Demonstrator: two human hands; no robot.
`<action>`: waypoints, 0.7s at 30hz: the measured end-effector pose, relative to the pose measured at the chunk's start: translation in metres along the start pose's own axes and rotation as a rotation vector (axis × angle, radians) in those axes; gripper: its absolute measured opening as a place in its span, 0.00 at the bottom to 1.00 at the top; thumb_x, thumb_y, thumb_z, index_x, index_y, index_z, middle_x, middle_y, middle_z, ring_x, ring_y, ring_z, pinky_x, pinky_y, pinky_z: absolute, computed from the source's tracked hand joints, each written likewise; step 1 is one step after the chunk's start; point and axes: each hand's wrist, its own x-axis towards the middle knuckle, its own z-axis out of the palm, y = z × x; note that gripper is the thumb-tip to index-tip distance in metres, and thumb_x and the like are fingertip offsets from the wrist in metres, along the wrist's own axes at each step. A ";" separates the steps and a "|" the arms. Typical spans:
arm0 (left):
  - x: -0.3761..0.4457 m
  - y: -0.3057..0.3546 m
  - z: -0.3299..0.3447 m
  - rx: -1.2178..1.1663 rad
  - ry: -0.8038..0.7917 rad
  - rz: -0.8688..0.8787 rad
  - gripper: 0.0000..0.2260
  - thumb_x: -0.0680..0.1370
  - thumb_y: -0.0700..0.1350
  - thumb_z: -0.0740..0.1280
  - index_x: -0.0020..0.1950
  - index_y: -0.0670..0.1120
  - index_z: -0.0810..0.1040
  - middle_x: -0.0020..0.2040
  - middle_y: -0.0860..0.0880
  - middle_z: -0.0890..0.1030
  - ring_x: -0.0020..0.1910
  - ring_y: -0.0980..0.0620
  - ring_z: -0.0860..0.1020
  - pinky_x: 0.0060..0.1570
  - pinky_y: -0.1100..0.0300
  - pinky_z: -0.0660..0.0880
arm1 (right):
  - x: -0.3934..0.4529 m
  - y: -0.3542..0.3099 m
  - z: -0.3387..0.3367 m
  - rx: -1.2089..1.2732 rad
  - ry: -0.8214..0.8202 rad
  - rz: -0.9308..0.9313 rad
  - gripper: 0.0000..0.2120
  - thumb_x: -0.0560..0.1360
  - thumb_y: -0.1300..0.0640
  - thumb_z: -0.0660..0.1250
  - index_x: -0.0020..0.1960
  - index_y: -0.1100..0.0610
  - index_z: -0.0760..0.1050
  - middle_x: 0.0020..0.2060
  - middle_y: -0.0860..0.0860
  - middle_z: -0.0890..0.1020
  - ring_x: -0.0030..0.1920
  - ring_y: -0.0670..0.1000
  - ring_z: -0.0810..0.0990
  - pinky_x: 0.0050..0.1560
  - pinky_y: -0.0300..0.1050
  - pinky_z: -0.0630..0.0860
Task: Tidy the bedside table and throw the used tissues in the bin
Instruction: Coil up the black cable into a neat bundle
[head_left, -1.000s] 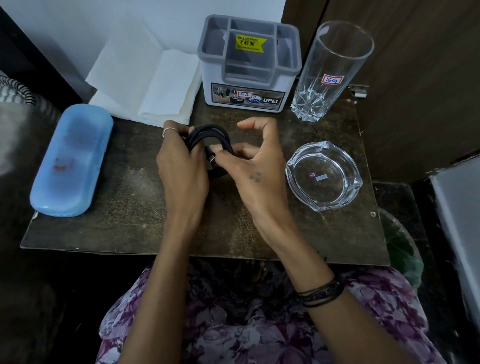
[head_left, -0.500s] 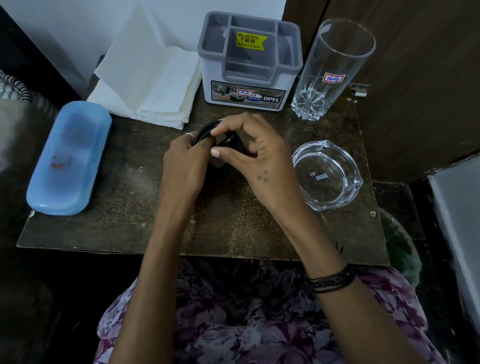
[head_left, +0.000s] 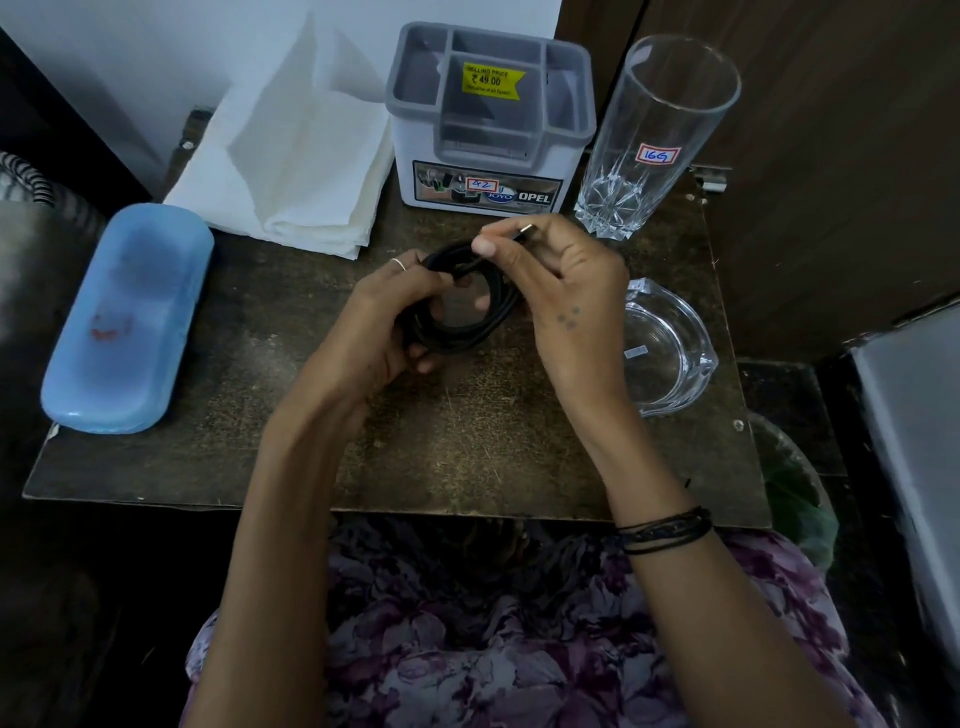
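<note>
A black cable (head_left: 464, 328) wound into a coil hangs just above the middle of the dark bedside table (head_left: 457, 447). My left hand (head_left: 379, 332) grips the coil's left side. My right hand (head_left: 558, 291) pinches the cable's metal plug end above the coil, fingers curled around the right side. A stack of white tissues (head_left: 296, 171) lies at the back left of the table. A bin with a green liner (head_left: 795, 493) stands on the floor off the table's right front corner, mostly hidden.
A blue case (head_left: 127, 317) lies along the left edge. A grey and white organiser (head_left: 491, 119) stands at the back, a tall glass tumbler (head_left: 654, 140) to its right. A glass ashtray (head_left: 667, 348) sits right of my right hand.
The coil has turned in my hands. My right hand has pulled the plug end up and out above the loop, and my left hand has shifted lower on the coil's left side.
</note>
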 end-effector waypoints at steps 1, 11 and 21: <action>0.002 -0.001 -0.001 0.021 0.001 0.014 0.06 0.78 0.37 0.57 0.44 0.44 0.72 0.28 0.52 0.69 0.23 0.56 0.64 0.22 0.65 0.60 | 0.000 0.001 0.000 -0.031 0.019 -0.014 0.02 0.73 0.58 0.70 0.43 0.52 0.78 0.36 0.54 0.84 0.36 0.54 0.84 0.38 0.58 0.81; 0.003 -0.006 0.001 0.245 0.049 0.076 0.08 0.75 0.33 0.60 0.45 0.43 0.75 0.32 0.49 0.72 0.20 0.59 0.64 0.18 0.68 0.57 | -0.003 -0.001 0.006 -0.202 0.201 -0.101 0.10 0.76 0.53 0.66 0.40 0.55 0.68 0.34 0.58 0.80 0.35 0.58 0.79 0.33 0.55 0.76; 0.004 -0.010 -0.004 0.528 0.238 0.407 0.05 0.71 0.43 0.70 0.40 0.53 0.78 0.36 0.59 0.81 0.38 0.64 0.78 0.39 0.68 0.74 | -0.006 -0.006 0.008 -0.021 0.300 0.031 0.08 0.80 0.54 0.58 0.46 0.58 0.68 0.25 0.50 0.80 0.23 0.48 0.79 0.24 0.38 0.73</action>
